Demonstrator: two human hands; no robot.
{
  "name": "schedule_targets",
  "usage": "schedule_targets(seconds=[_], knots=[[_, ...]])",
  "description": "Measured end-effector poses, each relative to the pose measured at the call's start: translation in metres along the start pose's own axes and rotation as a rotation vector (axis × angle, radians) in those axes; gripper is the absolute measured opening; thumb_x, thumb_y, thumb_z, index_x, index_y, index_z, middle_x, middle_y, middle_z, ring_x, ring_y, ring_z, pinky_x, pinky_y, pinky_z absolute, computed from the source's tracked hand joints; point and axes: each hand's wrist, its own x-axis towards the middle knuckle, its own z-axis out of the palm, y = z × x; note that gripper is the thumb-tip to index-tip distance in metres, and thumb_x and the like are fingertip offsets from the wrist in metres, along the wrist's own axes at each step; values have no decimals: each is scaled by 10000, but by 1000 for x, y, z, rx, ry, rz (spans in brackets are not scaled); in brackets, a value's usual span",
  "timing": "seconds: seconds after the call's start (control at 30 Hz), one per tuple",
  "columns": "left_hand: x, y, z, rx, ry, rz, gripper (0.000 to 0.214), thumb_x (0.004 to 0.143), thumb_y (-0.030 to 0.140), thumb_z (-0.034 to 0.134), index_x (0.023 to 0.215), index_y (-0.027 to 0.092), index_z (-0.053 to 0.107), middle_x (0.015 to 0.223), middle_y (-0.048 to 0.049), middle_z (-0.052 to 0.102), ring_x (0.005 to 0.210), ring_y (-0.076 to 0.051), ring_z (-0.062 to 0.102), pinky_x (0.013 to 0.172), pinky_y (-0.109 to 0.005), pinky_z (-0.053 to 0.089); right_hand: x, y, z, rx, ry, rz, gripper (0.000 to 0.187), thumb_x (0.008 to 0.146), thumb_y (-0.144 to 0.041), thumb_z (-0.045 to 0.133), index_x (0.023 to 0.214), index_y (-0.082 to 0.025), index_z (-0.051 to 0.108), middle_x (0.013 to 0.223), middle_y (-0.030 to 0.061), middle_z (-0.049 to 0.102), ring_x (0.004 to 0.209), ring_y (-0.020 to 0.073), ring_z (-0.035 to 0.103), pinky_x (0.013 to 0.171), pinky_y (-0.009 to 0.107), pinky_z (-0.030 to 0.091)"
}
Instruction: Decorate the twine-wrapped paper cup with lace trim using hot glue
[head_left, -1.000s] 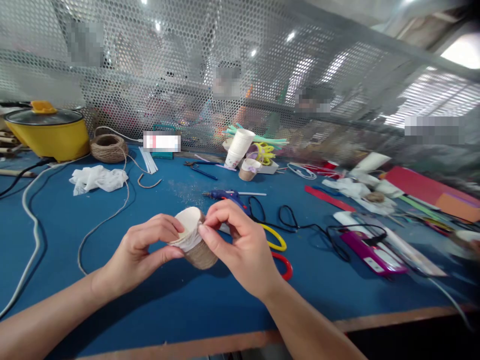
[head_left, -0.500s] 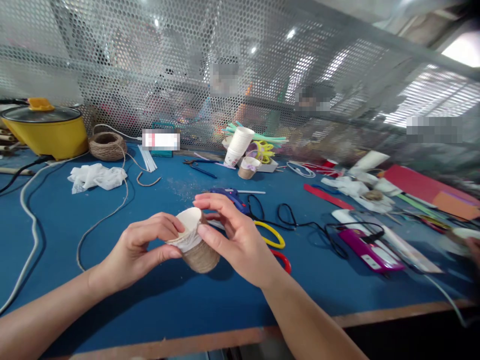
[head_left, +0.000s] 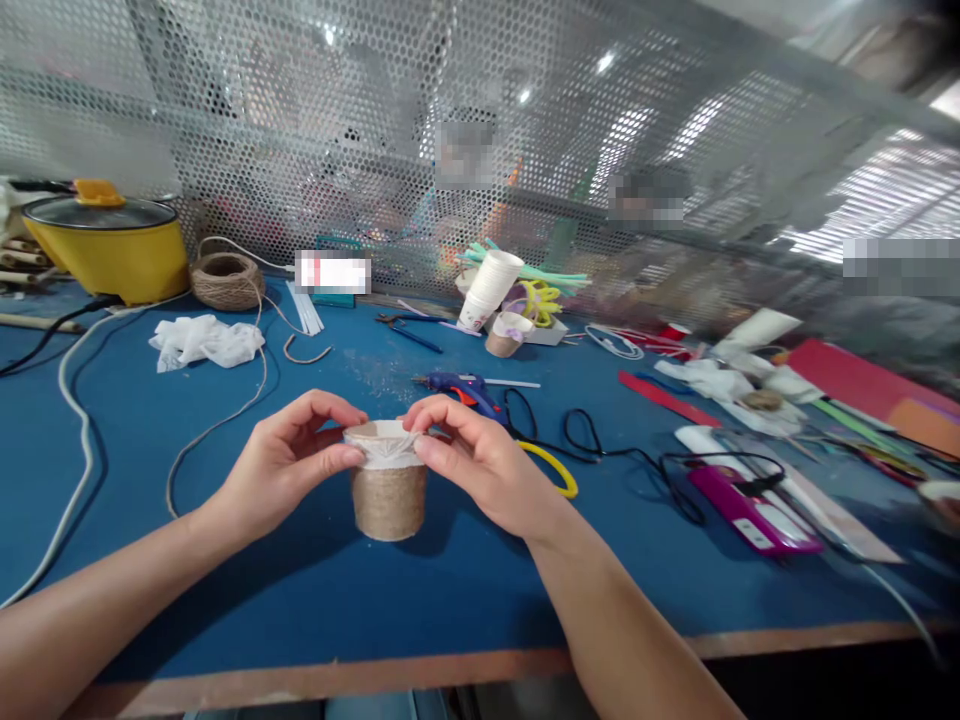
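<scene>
A paper cup [head_left: 389, 500] wrapped in brown twine, with a white lace band [head_left: 388, 452] round its top, is upright between my hands above the blue table. My left hand [head_left: 296, 455] pinches the rim on the left, thumb outside and fingers at the edge. On the right side, my right hand [head_left: 476, 455] grips the rim in the same way, its thumb on the lace. Behind my right hand lies a blue glue gun [head_left: 461, 385] with a white glue stick. Yellow scissor handles [head_left: 553, 468] show partly beside the right wrist.
At the back left are a yellow pot [head_left: 112, 250] and a twine roll [head_left: 226, 281]. White lace [head_left: 206, 343] lies nearer. Pliers [head_left: 411, 331], stacked paper cups [head_left: 491, 288] and a small decorated cup [head_left: 508, 335] stand behind. A purple power strip [head_left: 750, 510] with black cord is right; another person's hand shows at the right edge.
The cup has turned from tilted to upright, its twine side now facing me. Both hands have shifted to opposite sides of the rim. The view has moved slightly left.
</scene>
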Motion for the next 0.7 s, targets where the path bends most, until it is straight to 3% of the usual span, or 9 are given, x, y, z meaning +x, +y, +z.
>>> schedule_targets(seconds=[0.3,0.53,0.7], knots=[[0,3,0,246,90,177,80,731,126,694,760,183,645,817,-21,643,845,-162,627,757,-277,522,0,3,1,-24,25,43,88,842,-285,528,833,-199,511,841,23,516,791,141,511,610,245,449],[1,4,-3,397,89,194,75,750,180,672,695,188,621,758,-12,595,785,-157,576,705,-271,472,-1,2,2,-43,24,43,82,843,-279,525,825,-199,515,836,24,525,789,143,521,598,244,453],[2,3,-4,255,117,84,66,775,207,644,790,182,584,782,0,595,765,-134,578,706,-255,481,0,3,1,-30,39,47,98,842,-294,536,830,-198,520,844,28,543,802,149,530,613,253,464]])
